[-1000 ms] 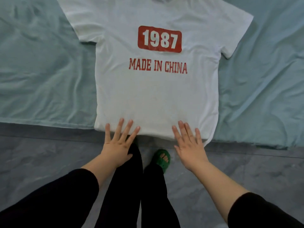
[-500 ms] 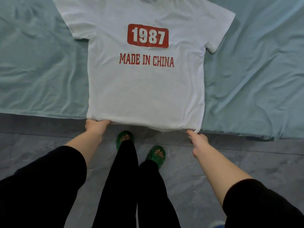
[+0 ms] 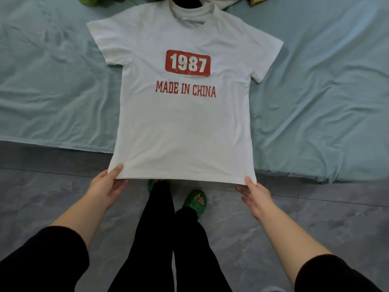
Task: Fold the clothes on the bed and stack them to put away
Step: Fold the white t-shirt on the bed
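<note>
A white short-sleeved T-shirt (image 3: 183, 127) of soft, matte fabric is spread flat, front up, on the wrinkled pale blue-green bed sheet (image 3: 52, 91). Its ribbed round collar is at the far end and its hem is drawn past the bed's near edge, over the floor. A red rounded block reading "1987" and red block letters reading "MADE IN CHINA" are printed on the chest. The hem's left corner is pinched by the left hand (image 3: 106, 189), thumb on top and fingers beneath. The right corner is pinched in the same way by the right hand (image 3: 255, 196), and the hem is held taut between them. The floor is laid with grey marbled tiles (image 3: 42, 197), smooth and faintly glossy. Two green moulded clogs (image 3: 196, 201) are worn below two black trouser legs (image 3: 156, 239), one clog largely hidden. At the far edge, four bunched garments are partly seen: one green (image 3: 88, 0), one black (image 3: 185, 2), one cream (image 3: 219, 1), one yellow (image 3: 257, 0).
</note>
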Action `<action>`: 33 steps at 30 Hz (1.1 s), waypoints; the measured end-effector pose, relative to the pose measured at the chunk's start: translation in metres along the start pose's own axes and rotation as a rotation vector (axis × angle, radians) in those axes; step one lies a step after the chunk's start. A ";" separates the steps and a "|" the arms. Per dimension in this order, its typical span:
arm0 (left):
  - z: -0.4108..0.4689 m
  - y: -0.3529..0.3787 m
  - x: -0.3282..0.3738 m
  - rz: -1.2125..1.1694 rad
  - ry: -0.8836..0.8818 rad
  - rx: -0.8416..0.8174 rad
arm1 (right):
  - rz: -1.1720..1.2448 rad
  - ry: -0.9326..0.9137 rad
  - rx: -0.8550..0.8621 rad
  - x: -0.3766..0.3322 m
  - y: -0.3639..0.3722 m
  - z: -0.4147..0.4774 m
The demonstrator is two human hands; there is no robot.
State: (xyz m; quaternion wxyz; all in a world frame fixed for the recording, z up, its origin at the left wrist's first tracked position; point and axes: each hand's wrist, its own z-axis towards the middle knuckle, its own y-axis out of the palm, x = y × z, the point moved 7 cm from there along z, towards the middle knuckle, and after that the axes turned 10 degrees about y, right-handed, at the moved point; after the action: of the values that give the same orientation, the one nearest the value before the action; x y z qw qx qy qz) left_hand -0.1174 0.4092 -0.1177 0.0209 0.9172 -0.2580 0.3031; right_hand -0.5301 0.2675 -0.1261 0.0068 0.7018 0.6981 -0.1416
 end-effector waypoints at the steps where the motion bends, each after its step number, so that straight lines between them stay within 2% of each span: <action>1: -0.004 -0.002 0.003 -0.045 -0.007 0.007 | -0.008 -0.006 -0.009 -0.001 0.000 -0.005; 4: -0.014 -0.008 0.009 -0.109 -0.022 0.053 | -0.033 -0.002 -0.021 0.002 -0.004 -0.020; 9: -0.027 -0.011 0.022 -0.077 -0.014 0.150 | -0.026 0.010 -0.015 -0.005 -0.005 -0.033; 12: -0.022 0.000 0.048 -0.030 0.068 0.164 | -0.023 -0.015 0.009 -0.029 0.002 -0.034; 15: -0.007 0.021 0.082 0.020 0.138 0.107 | -0.021 -0.067 0.039 -0.066 0.015 -0.030; 18: 0.014 0.051 0.117 0.088 0.132 0.010 | 0.008 -0.122 0.056 -0.112 0.033 -0.027; 23: 0.060 0.102 0.172 0.134 0.160 -0.058 | 0.032 -0.178 0.047 -0.194 0.073 -0.017; 27: 0.097 0.143 0.200 0.187 0.132 -0.131 | 0.015 -0.164 0.039 -0.239 0.108 0.003; 30: 0.118 0.168 0.207 0.260 0.098 -0.231 | -0.021 -0.108 0.026 -0.247 0.129 0.022; 32: 0.127 0.174 0.212 0.372 0.186 -0.251 | -0.093 -0.118 0.067 -0.247 0.138 0.028; 33: 0.130 0.175 0.216 0.476 0.284 -0.252 | -0.175 -0.173 0.118 -0.249 0.140 0.027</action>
State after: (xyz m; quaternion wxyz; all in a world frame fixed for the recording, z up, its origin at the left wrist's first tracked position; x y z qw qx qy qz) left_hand 0.0160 0.1324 -0.1215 0.0987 0.7696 -0.4955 0.3905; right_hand -0.3938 0.0146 -0.1269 0.0130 0.6226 0.7439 -0.2424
